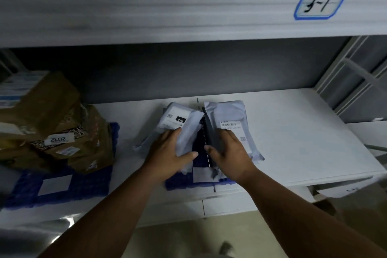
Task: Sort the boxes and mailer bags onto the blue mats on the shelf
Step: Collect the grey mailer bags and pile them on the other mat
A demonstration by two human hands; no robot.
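Both hands lie on the middle blue mat [182,182]: left hand [169,153] grips one mailer bag [178,123], right hand [228,151] grips another mailer bag [232,123]. Boxes [54,123] sit left.

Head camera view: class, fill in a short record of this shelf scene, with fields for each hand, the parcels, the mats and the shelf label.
left hand: left hand grips the pale grey plastic mailer bag with the black "010" patch
right hand: right hand grips the pale grey plastic mailer bag with the barcode label
mat under bags: dark blue ridged mat near the shelf's front edge
boxes: stack of brown cardboard boxes on the other blue mat at the left
shelf label: blue-bordered tag reading "3-1"
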